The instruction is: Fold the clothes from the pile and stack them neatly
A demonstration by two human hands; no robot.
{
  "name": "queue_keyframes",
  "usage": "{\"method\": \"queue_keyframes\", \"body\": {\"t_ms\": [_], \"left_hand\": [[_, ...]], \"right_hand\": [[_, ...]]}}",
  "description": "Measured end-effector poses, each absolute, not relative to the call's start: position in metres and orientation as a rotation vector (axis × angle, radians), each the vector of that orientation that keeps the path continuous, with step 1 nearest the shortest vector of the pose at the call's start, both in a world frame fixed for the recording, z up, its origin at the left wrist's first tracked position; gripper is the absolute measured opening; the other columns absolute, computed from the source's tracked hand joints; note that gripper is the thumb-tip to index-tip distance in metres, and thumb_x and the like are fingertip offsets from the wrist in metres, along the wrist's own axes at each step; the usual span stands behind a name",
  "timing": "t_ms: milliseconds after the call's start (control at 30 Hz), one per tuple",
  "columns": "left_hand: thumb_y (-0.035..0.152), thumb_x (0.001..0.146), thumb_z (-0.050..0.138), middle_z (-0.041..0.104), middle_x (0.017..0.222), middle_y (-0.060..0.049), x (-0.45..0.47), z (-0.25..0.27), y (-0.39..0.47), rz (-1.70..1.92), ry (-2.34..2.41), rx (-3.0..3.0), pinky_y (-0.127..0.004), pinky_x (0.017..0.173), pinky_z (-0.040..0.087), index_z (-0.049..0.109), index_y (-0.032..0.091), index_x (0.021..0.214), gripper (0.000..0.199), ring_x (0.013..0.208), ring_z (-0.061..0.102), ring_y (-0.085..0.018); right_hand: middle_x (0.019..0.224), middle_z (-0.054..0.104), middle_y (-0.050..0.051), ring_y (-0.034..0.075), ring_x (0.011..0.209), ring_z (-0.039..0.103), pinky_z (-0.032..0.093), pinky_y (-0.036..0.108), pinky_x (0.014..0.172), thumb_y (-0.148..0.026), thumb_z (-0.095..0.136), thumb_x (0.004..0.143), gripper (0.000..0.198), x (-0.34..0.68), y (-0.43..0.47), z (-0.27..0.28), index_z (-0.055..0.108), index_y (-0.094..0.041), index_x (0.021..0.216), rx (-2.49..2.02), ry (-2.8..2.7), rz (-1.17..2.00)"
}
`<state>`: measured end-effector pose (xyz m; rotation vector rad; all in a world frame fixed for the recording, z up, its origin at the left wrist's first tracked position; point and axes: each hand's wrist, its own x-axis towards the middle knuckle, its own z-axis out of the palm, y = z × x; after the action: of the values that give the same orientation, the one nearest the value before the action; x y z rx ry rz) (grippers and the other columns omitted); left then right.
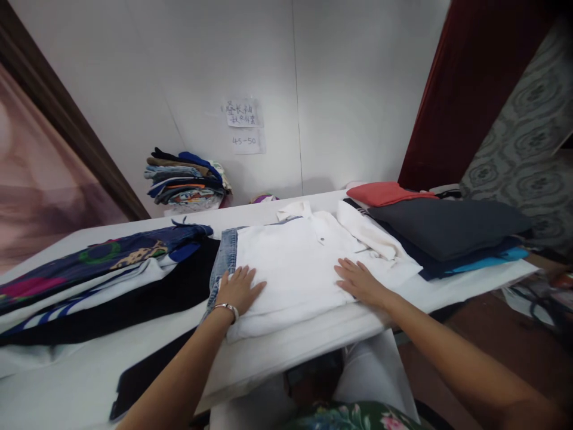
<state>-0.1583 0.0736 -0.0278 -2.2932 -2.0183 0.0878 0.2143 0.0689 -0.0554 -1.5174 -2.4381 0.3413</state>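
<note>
A white jacket (pixel 286 257) with a button and collar lies spread on the table in the middle of the head view. My left hand (pixel 239 291) rests flat on its left side, fingers spread, with a metal bracelet on the wrist. On the right part of the same cloth lies my right hand (pixel 362 282), palm down and fingers stretched out. Blue denim (pixel 227 254) shows from under the white cloth along its left edge. A sleeve (pixel 369 230) lies folded at the upper right of the jacket.
Patterned and dark garments (pixel 129 263) lie on the table's left. Folded clothes (pixel 447 224), grey and red on top, are piled at right. A stack of folded clothes (pixel 185 179) stands behind, near handwritten paper signs (pixel 244 125) on the wall. The table's front edge (pixel 313 352) is close.
</note>
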Motion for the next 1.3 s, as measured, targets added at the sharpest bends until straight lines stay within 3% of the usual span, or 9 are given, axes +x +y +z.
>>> {"method": "queue_keyframes", "body": {"t_ms": [267, 400, 600, 800, 1033, 1300], "left_hand": [[0.054, 0.09, 0.032, 0.041, 0.146, -0.01, -0.157, -0.024, 0.077, -0.074, -2.152, -2.299, -0.054, 0.112, 0.015, 0.049, 0.021, 0.133, 0.057, 0.138, 0.03, -0.028], [0.055, 0.09, 0.03, 0.034, 0.15, -0.011, -0.148, -0.021, 0.081, -0.154, -2.143, -2.199, -0.058, 0.111, 0.015, 0.045, 0.019, 0.137, 0.061, 0.14, 0.023, -0.03], [0.056, 0.089, 0.032, 0.038, 0.147, -0.012, -0.146, -0.038, 0.086, 0.024, -2.054, -2.28, -0.055, 0.112, 0.012, 0.045, 0.016, 0.137, 0.064, 0.138, 0.028, -0.03], [0.056, 0.089, 0.033, 0.039, 0.147, -0.011, -0.149, -0.041, 0.083, -0.022, -2.057, -2.304, -0.053, 0.113, 0.012, 0.045, 0.017, 0.137, 0.063, 0.138, 0.028, -0.029], [0.053, 0.089, 0.034, 0.038, 0.147, -0.01, -0.149, -0.042, 0.081, -0.039, -2.057, -2.296, -0.052, 0.114, 0.012, 0.045, 0.017, 0.138, 0.061, 0.139, 0.028, -0.028], [0.057, 0.089, 0.034, 0.042, 0.144, -0.011, -0.155, -0.052, 0.08, -0.141, -1.981, -2.3, -0.056, 0.111, 0.02, 0.05, 0.018, 0.134, 0.062, 0.136, 0.034, -0.031]], "right_hand": [[0.153, 0.026, 0.009, 0.027, 0.142, 0.019, 0.015, 0.052, 0.113, -0.053, 0.034, 0.093, 0.057, 0.232, 0.067, -0.059, 0.041, -0.024, 0.141, -1.69, -2.369, 0.418], [0.154, 0.023, 0.009, 0.027, 0.143, 0.015, 0.013, 0.052, 0.113, -0.056, 0.031, 0.093, 0.06, 0.208, 0.072, -0.043, 0.038, -0.024, 0.143, -1.583, -2.389, 0.372], [0.155, 0.021, 0.008, 0.025, 0.143, 0.013, 0.011, 0.049, 0.114, -0.06, 0.028, 0.092, 0.064, 0.159, 0.105, -0.037, 0.032, -0.024, 0.145, -1.413, -2.535, 0.391], [0.155, 0.021, 0.004, 0.024, 0.143, 0.013, 0.009, 0.05, 0.114, -0.056, 0.03, 0.093, 0.06, 0.163, 0.118, -0.053, 0.032, -0.026, 0.145, -1.401, -2.622, 0.358], [0.154, 0.022, 0.002, 0.021, 0.142, 0.018, 0.016, 0.046, 0.115, -0.054, 0.031, 0.093, 0.059, 0.191, 0.117, -0.061, 0.029, -0.027, 0.146, -1.475, -2.562, 0.289], [0.153, 0.026, 0.005, 0.022, 0.141, 0.022, 0.02, 0.047, 0.114, -0.055, 0.031, 0.093, 0.062, 0.213, 0.119, -0.069, 0.028, -0.024, 0.147, -1.502, -2.545, 0.224]]}}
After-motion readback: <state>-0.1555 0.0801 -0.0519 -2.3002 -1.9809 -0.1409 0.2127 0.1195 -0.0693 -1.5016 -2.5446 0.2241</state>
